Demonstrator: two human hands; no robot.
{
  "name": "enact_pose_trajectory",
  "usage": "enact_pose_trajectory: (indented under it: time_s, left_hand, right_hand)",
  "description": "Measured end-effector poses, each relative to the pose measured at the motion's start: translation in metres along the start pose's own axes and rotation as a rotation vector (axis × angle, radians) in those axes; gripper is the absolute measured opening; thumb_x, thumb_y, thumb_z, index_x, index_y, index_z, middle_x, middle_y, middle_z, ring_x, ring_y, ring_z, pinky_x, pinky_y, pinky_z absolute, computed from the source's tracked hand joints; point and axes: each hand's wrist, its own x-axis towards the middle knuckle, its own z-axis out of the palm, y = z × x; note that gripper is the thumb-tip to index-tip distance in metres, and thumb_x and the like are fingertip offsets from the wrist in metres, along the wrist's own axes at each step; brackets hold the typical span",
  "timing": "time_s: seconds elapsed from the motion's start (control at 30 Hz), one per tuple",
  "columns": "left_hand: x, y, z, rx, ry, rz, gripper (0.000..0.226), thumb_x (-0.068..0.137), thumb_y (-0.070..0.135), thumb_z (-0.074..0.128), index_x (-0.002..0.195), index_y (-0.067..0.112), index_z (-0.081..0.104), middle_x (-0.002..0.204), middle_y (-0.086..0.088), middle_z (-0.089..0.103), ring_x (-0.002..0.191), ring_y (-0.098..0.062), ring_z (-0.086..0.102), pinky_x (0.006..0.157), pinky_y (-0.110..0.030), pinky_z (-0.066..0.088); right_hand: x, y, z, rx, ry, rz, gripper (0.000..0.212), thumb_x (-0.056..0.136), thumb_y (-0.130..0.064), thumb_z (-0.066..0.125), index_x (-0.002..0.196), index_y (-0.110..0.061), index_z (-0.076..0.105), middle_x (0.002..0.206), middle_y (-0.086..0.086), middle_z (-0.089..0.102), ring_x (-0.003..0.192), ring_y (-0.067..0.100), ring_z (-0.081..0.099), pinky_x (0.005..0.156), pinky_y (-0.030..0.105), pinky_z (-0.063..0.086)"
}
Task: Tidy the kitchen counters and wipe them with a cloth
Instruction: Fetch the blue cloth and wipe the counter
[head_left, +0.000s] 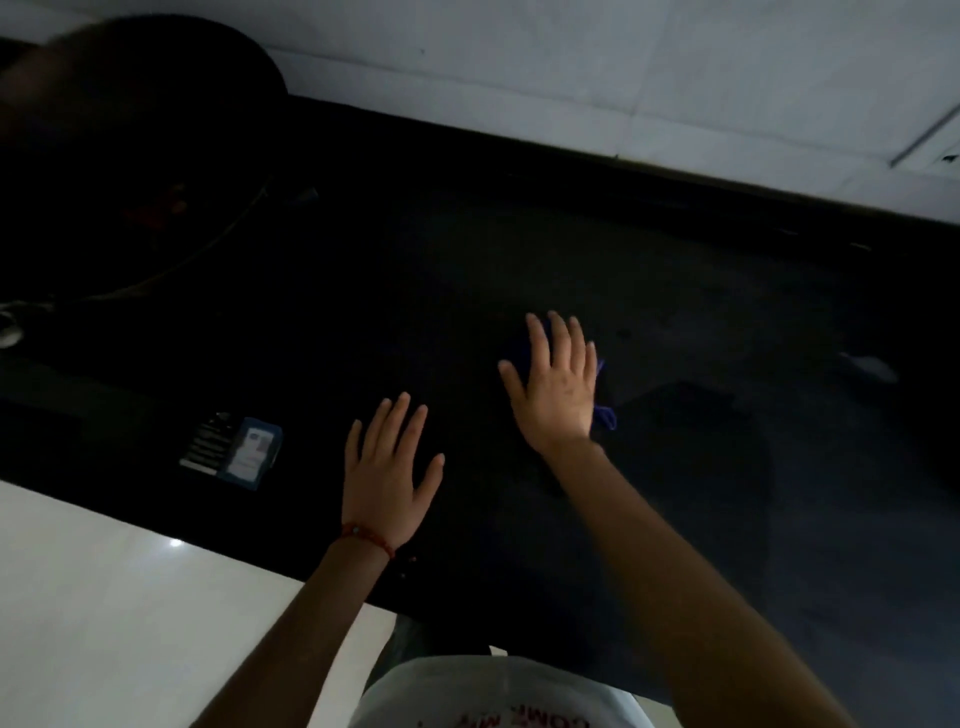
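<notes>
The black kitchen counter runs across the dim view. My right hand lies flat with straight, spread fingers, pressing a dark blue cloth onto the counter. Most of the cloth is hidden under the palm; only its edges show. My left hand, with a red bracelet at the wrist, rests flat and empty on the counter, nearer the front edge and to the left of the cloth.
A small card or packet lies on the counter left of my left hand. A large dark round object and a thin cable sit at the far left. A small pale item lies at right. White tiles back the counter.
</notes>
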Motion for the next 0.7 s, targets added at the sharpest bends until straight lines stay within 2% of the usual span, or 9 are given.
enact_pose_trajectory:
  time_s: [0.13, 0.17, 0.23, 0.3, 0.33, 0.47, 0.53, 0.63, 0.7]
  left_hand:
    - [0.0, -0.003, 0.001, -0.003, 0.002, 0.017, 0.056, 0.083, 0.047, 0.034, 0.131, 0.019, 0.041, 0.143, -0.007, 0.044, 0.133, -0.018, 0.025, 0.108, -0.042, 0.016]
    - [0.0, -0.004, 0.001, -0.006, 0.003, 0.019, 0.056, 0.083, 0.047, 0.035, 0.131, 0.019, 0.041, 0.143, -0.007, 0.044, 0.134, -0.019, 0.026, 0.108, -0.043, 0.017]
    - [0.001, -0.004, 0.0, -0.014, -0.004, 0.026, 0.056, 0.084, 0.047, 0.035, 0.131, 0.018, 0.041, 0.143, -0.006, 0.044, 0.134, -0.021, 0.033, 0.108, -0.043, 0.017]
    - [0.0, -0.003, 0.0, -0.01, -0.017, 0.028, 0.056, 0.084, 0.047, 0.035, 0.132, 0.018, 0.04, 0.142, -0.006, 0.045, 0.134, -0.024, 0.039, 0.108, -0.044, 0.017]
    - [0.0, -0.003, 0.0, -0.007, -0.016, 0.03, 0.056, 0.084, 0.047, 0.034, 0.132, 0.018, 0.04, 0.142, -0.006, 0.045, 0.134, -0.024, 0.038, 0.107, -0.044, 0.017]
    - [0.001, -0.005, 0.001, -0.017, -0.002, 0.033, 0.056, 0.083, 0.047, 0.035, 0.131, 0.018, 0.041, 0.141, -0.007, 0.046, 0.133, -0.02, 0.029, 0.108, -0.044, 0.017]
    - [0.001, -0.005, 0.001, -0.024, -0.009, 0.032, 0.056, 0.083, 0.047, 0.035, 0.132, 0.019, 0.039, 0.142, -0.006, 0.045, 0.134, -0.02, 0.031, 0.11, -0.044, 0.018]
    - [0.001, -0.005, 0.002, -0.027, -0.014, 0.035, 0.056, 0.085, 0.048, 0.034, 0.132, 0.02, 0.039, 0.143, -0.006, 0.045, 0.134, -0.022, 0.035, 0.112, -0.044, 0.018]
    - [0.001, -0.005, 0.002, -0.043, -0.008, 0.04, 0.056, 0.084, 0.047, 0.035, 0.132, 0.018, 0.04, 0.142, -0.007, 0.045, 0.134, -0.02, 0.028, 0.109, -0.044, 0.016]
  right_hand:
    - [-0.011, -0.012, 0.013, -0.116, -0.169, -0.491, 0.063, 0.089, -0.051, 0.034, 0.143, -0.022, 0.023, 0.151, 0.01, 0.029, 0.142, 0.028, 0.019, 0.117, 0.047, 0.012]
    - [-0.001, -0.004, 0.011, -0.125, -0.157, -0.5, 0.063, 0.087, -0.052, 0.033, 0.143, -0.022, 0.025, 0.15, 0.011, 0.032, 0.141, 0.029, 0.023, 0.117, 0.049, 0.016]
    - [0.022, 0.002, 0.007, -0.097, -0.036, -0.245, 0.063, 0.088, -0.051, 0.034, 0.143, -0.022, 0.024, 0.149, 0.011, 0.031, 0.141, 0.029, 0.023, 0.116, 0.05, 0.02]
    - [0.031, -0.011, 0.009, -0.044, 0.055, 0.099, 0.061, 0.091, -0.047, 0.037, 0.144, -0.022, 0.02, 0.152, 0.01, 0.025, 0.143, 0.028, 0.015, 0.118, 0.047, 0.013]
    - [0.028, -0.024, 0.012, -0.031, 0.064, 0.121, 0.06, 0.091, -0.045, 0.038, 0.144, -0.022, 0.019, 0.152, 0.01, 0.024, 0.143, 0.028, 0.013, 0.118, 0.047, 0.011]
    - [0.001, -0.024, 0.019, -0.167, -0.138, -0.499, 0.061, 0.088, -0.051, 0.032, 0.142, -0.022, 0.024, 0.146, 0.012, 0.037, 0.138, 0.031, 0.029, 0.115, 0.051, 0.018]
    - [0.019, 0.0, 0.009, -0.177, -0.064, -0.37, 0.063, 0.087, -0.052, 0.031, 0.142, -0.022, 0.025, 0.144, 0.014, 0.039, 0.137, 0.032, 0.031, 0.115, 0.052, 0.022]
    - [0.037, 0.005, 0.001, -0.075, 0.078, 0.159, 0.06, 0.091, -0.044, 0.038, 0.144, -0.021, 0.02, 0.149, 0.012, 0.028, 0.142, 0.03, 0.018, 0.117, 0.046, 0.013]
    - [0.022, -0.01, 0.006, -0.045, 0.085, 0.084, 0.059, 0.09, -0.044, 0.039, 0.143, -0.02, 0.024, 0.148, 0.014, 0.031, 0.14, 0.033, 0.021, 0.116, 0.051, 0.017]
